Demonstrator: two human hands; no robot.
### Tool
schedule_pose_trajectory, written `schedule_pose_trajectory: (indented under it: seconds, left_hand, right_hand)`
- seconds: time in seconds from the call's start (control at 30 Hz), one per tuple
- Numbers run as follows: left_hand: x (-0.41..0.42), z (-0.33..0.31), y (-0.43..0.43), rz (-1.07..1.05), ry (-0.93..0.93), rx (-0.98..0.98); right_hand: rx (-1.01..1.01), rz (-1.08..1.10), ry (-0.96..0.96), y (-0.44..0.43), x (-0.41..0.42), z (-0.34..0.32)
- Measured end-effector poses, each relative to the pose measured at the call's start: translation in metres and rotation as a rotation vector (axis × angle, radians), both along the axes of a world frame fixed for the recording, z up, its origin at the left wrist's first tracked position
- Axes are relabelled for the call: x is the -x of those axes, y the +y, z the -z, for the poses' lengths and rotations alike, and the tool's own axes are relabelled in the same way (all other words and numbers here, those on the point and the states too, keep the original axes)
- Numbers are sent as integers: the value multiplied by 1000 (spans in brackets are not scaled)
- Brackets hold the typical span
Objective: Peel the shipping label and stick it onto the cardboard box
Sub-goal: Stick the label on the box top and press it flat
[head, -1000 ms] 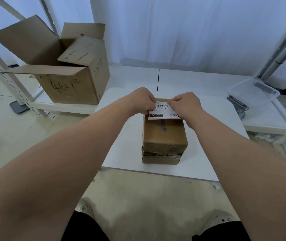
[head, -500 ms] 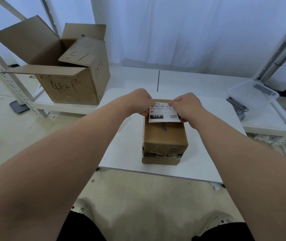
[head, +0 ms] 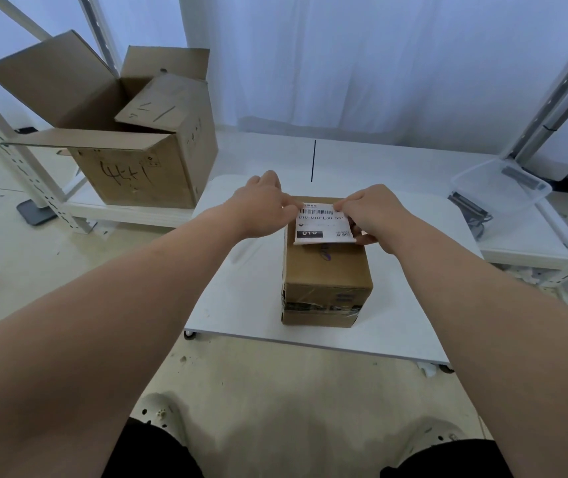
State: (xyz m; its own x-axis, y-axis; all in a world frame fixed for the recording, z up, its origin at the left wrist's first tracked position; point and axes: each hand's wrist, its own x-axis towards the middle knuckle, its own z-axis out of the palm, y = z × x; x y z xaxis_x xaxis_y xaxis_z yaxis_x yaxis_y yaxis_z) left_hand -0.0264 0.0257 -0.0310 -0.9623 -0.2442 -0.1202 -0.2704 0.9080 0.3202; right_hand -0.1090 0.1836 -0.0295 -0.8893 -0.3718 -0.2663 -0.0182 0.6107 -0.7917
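Note:
A small sealed cardboard box (head: 325, 270) stands on a low white table (head: 241, 298) in front of me. A white shipping label (head: 322, 224) with a barcode and black print is held over the far part of the box's top. My left hand (head: 262, 205) pinches the label's upper left corner. My right hand (head: 368, 210) pinches its upper right corner and right edge. The label's lower edge hangs just above or on the box top; I cannot tell whether it touches.
A large open cardboard box (head: 138, 139) with handwriting sits on a low shelf at the left. A clear plastic tub (head: 499, 184) rests on a white shelf at the right. White curtains hang behind. My feet in pale clogs stand on the floor below.
More of the label's printed face shows now, and it reaches further down over the box top. Both hands have stayed at its upper corners.

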Motion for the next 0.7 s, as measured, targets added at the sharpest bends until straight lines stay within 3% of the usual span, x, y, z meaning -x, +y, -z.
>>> schedule_pose_trajectory:
  seconds: [0.13, 0.7]
  left_hand:
    - [5, 5, 15, 102, -4, 76]
    - [-12, 11, -14, 100, 50, -94]
  right_hand:
    - [22, 14, -33, -1, 0, 1]
    - [191, 190, -253, 1, 7, -2]
